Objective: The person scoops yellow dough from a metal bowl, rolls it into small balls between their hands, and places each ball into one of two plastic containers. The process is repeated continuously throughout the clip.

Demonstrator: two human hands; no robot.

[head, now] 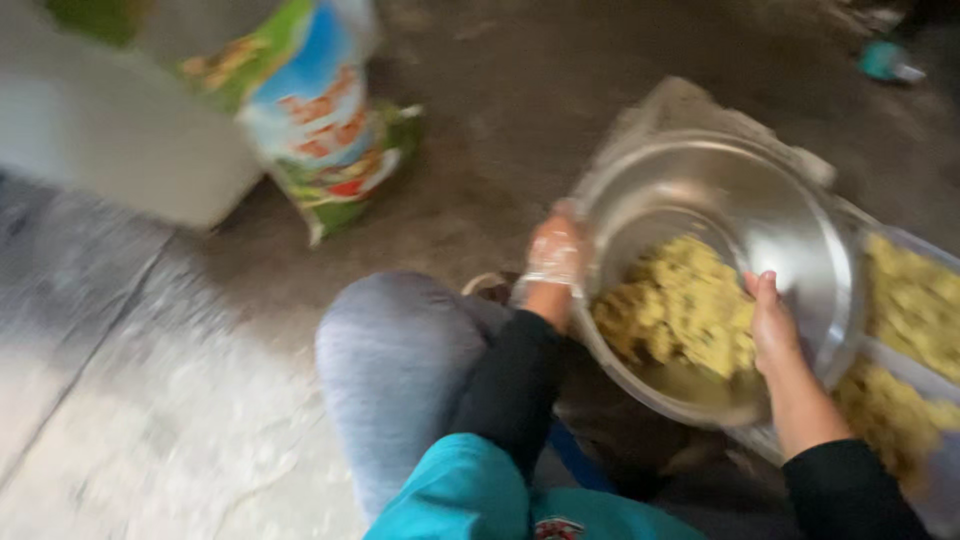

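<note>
Two hands tilt a steel bowl of yellow crumbly mix over a floor.

A printed sack (320,120) leans against a pale box (110,130) at far left, well apart, with bare concrete floor (130,400) open between. The left hand (556,252), seemingly in a thin clear glove, curls its fingers over the rim of the steel bowl (720,200), steadying the tilt. The right hand (772,322) rests inside, fingers pressed together against the yellow mix (680,305). More mix fills a clear tub (935,320) touching the bowl's right edge.
</note>
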